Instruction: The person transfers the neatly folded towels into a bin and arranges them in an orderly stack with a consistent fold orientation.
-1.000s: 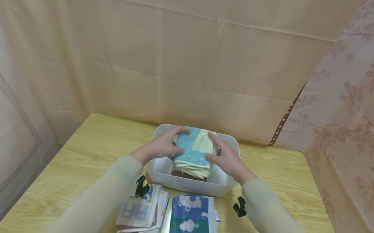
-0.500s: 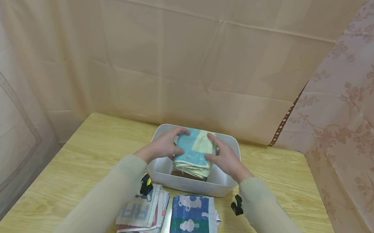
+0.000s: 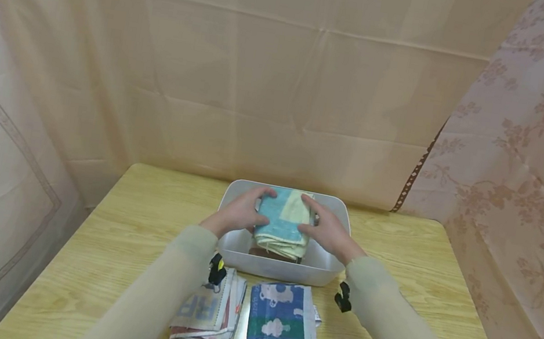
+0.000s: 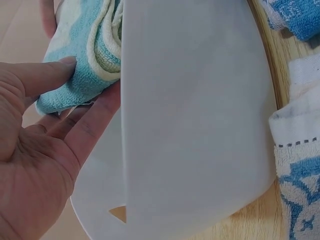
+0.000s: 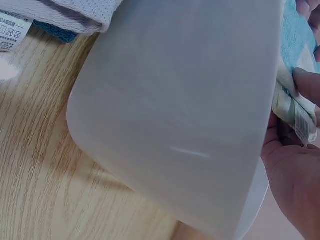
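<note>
A folded turquoise and cream towel is held between both hands within the white plastic bin. My left hand grips its left side. In the left wrist view, the thumb of the left hand lies on top of the towel, with fingers underneath. Gripping the opposite side is my right hand. The right wrist view shows the thumb of the right hand on the towel, beside a hanging white label. The bin wall hides part of the towel's underside.
In front of the bin lie a folded beige towel with letters, partly behind the left sleeve, and a folded blue and green towel with a bear pattern. The wooden table meets a hanging beige cloth at the back.
The towel has sunk very slightly into the bin, still held by both hands. Both forearms have shifted a little inward. The two towels in front have not moved.
</note>
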Demonstrator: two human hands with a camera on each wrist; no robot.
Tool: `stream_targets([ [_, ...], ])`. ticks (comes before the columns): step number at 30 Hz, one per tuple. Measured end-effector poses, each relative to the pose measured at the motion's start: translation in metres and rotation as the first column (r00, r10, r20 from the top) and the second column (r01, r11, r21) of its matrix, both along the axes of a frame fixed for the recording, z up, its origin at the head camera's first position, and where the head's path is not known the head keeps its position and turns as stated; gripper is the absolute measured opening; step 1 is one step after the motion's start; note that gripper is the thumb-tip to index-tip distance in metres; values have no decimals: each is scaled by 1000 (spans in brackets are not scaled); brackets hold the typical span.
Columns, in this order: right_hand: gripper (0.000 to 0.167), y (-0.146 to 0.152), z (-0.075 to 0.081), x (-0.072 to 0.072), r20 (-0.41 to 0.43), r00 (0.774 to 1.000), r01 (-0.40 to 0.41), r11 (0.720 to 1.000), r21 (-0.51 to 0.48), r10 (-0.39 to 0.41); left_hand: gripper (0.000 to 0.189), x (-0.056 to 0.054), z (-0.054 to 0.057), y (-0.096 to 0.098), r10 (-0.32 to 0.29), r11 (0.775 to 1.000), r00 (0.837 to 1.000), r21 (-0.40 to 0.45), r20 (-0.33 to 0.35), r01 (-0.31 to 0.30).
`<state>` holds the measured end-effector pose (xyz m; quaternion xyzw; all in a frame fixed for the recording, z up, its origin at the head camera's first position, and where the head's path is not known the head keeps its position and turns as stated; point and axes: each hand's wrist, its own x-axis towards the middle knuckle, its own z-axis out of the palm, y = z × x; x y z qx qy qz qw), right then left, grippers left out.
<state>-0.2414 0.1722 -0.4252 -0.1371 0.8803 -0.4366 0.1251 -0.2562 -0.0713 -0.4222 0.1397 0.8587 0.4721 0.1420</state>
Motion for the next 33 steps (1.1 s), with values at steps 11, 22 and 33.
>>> stream_targets([
  [11,76,-1,-7,-3,-6,1000,20,1000,13,-20,61,-2,-5,1,15,1000,1000,-7,-4,-15],
  [22,70,-1,-11,-3,0,1000,9,1000,4,-9,69,-5,-12,3,13,998,999,-60,-52,-16],
  [33,71,-2,-13,-2,37,999,17,999,40,-19,71,-4,-15,1,-33,989,995,-144,-98,19],
])
